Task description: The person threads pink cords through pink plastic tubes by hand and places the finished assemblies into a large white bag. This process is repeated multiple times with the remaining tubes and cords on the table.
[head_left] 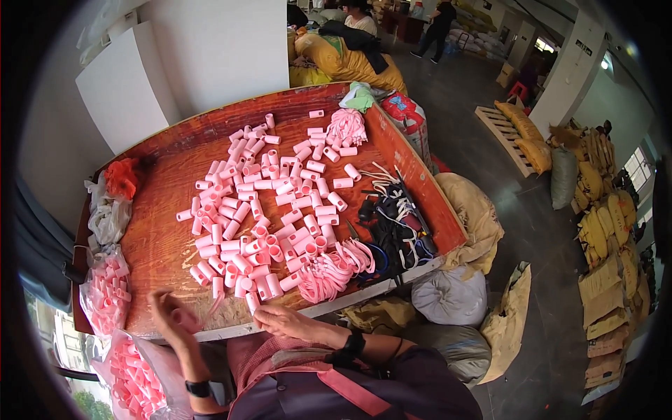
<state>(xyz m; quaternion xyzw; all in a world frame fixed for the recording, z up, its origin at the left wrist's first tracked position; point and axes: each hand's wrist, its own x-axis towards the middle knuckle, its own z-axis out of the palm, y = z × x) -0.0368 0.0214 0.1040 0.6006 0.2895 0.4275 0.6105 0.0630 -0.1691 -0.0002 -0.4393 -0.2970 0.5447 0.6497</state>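
Observation:
Short pink plastic tubes (pixel 241 210), many with a hole in the side, lie heaped on the red-brown wooden tray table (pixel 157 231). At the table's near edge my right hand (pixel 285 323) pinches one pink tube (pixel 253 302) at its lower end. To its left is my left hand (pixel 170 318), slightly blurred, its fingers curled round another pink tube (pixel 185 320) lying against the palm. A short pink cord (pixel 218 304) hangs between the hands. A bundle of pink cords (pixel 329 274) lies right of my right hand, and a second bundle (pixel 347 127) is at the far right corner.
Black and white cords (pixel 402 224) with scissors (pixel 352 231) lie at the table's right. Clear bags of pink tubes (pixel 106 290) (pixel 136 378) are at the left. Raised boards (pixel 420 150) edge the table. Sacks (pixel 451 294) crowd its right side; people stand farther back.

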